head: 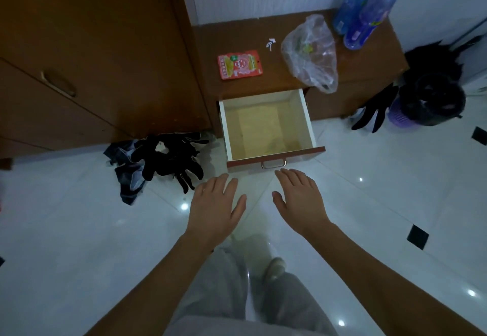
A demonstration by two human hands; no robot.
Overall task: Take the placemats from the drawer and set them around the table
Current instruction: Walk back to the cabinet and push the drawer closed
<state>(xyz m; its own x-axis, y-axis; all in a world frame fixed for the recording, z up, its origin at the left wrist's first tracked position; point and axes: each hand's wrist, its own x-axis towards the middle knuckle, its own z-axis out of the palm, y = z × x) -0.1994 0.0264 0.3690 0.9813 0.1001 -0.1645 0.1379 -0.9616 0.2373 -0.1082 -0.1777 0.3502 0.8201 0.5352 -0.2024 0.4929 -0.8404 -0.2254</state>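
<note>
A drawer (308,122) of a low brown cabinet (237,37) stands pulled out, with white walls and a pale yellowish bottom. A flat pale sheet seems to lie on its bottom; I cannot tell whether it is a placemat. My left hand (214,203) hovers palm down, fingers apart, just before the drawer's front at its left. My right hand (299,198) hovers the same way, just below the metal handle (273,163). Neither hand holds anything.
On the cabinet top lie a red packet (239,64), a clear plastic bag (311,53) and two blue bottles (369,11). Dark clothes (160,159) lie on the white tiled floor left of the drawer. A black-lined bin (427,101) stands at the right. A tall brown wardrobe (92,45) fills the left.
</note>
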